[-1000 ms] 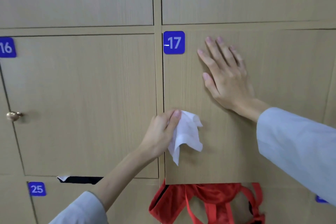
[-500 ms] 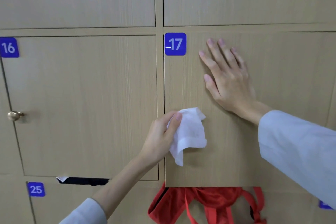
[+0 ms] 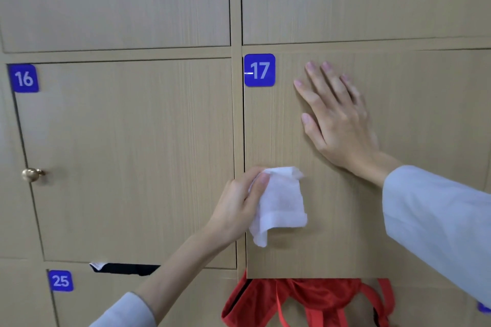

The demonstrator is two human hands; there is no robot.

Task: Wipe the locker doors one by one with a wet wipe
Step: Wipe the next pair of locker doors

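Since a second ago the crumpled white wet wipe (image 3: 281,200) is spreading flatter, left hand (image 3: 239,207) pinching it against beige wooden locker door 17 (image 3: 425,103). Right hand (image 3: 337,119) is pressing flat, fingers spread, holding nothing. Looks like early going, doors 16 and 25 likely waiting.

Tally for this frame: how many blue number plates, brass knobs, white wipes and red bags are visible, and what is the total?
Blue number plates: 4, namely 16, 17, 25 and one cut off at the right edge
Brass knobs: 1
White wipes: 1
Red bags: 1
Total: 7
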